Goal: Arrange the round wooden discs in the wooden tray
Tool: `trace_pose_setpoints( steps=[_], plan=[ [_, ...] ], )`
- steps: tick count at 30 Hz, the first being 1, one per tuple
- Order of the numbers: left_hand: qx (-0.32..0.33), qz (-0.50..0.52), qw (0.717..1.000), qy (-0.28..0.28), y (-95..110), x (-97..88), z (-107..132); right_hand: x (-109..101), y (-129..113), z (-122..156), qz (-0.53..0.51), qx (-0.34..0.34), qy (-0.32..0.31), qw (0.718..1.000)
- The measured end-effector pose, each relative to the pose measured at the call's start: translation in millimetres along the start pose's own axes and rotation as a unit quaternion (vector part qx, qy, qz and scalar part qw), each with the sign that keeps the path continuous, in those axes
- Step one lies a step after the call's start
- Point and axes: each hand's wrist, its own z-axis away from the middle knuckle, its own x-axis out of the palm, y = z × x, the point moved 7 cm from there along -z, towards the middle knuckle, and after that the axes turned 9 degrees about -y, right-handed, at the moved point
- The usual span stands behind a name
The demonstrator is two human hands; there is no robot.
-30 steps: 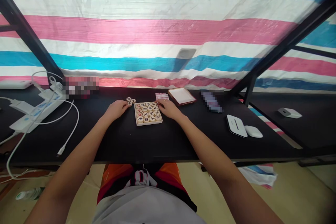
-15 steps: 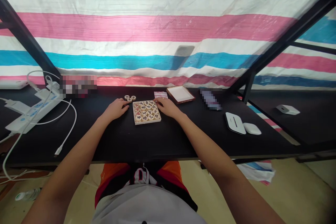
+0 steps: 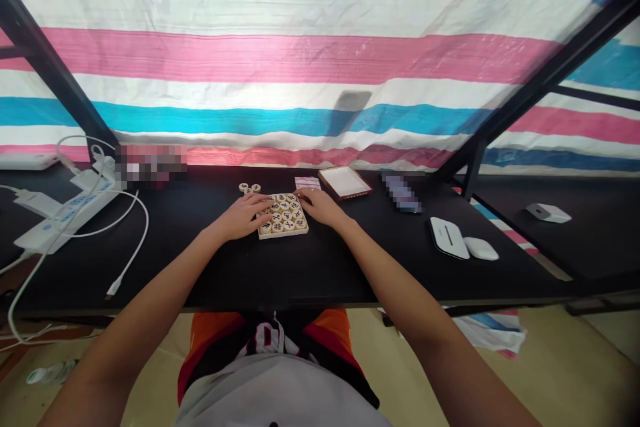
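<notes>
A shallow white box (image 3: 283,234) filled with round Chinese chess pieces (image 3: 287,215) sits on the black table. My left hand (image 3: 243,217) lies over the box's left side, its fingers stretched out and apart on the pieces, hiding the left column in part. At the upper right corner of the box, my right hand (image 3: 321,205) has its fingers bent around the edge. Three loose chess pieces (image 3: 256,188) lie just beyond my left hand. Behind the box is a small pink-and-white printed paper (image 3: 307,183).
An upturned box lid (image 3: 345,182) lies behind my right hand. Further right are a blurred flat object (image 3: 401,191), a white flat device (image 3: 449,237) and a white rounded case (image 3: 481,248). A power strip (image 3: 65,212) with white cables (image 3: 131,257) occupies the table's left.
My left hand has moved right, from beside the box onto the pieces at its left side. My right hand stays at the box's corner.
</notes>
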Motion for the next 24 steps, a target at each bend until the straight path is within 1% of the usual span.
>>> trace_pose_setpoints(
  steps=[3, 8, 15, 20, 24],
  plan=[
    [0.005, -0.020, 1.000, -0.010, 1, 2.3, -2, 0, -1, 0, 0.001, 0.000, -0.001, 1.000],
    [0.013, -0.027, 0.999, 0.014, 4, -6.7, -2, -1, -3, 1, 0.002, -0.004, -0.002, 1.000],
    [-0.015, -0.005, 0.998, 0.055, -5, -12.3, 1, 0, -1, 0, 0.001, -0.003, -0.003, 1.000],
    [-0.023, 0.025, 0.998, 0.045, -10, -9.5, 0, -1, -1, 0, -0.006, -0.008, -0.001, 1.000],
    [-0.057, 0.067, 0.995, 0.051, -16, -7.3, -2, 0, 0, 0, -0.005, -0.005, -0.001, 1.000]
  ],
)
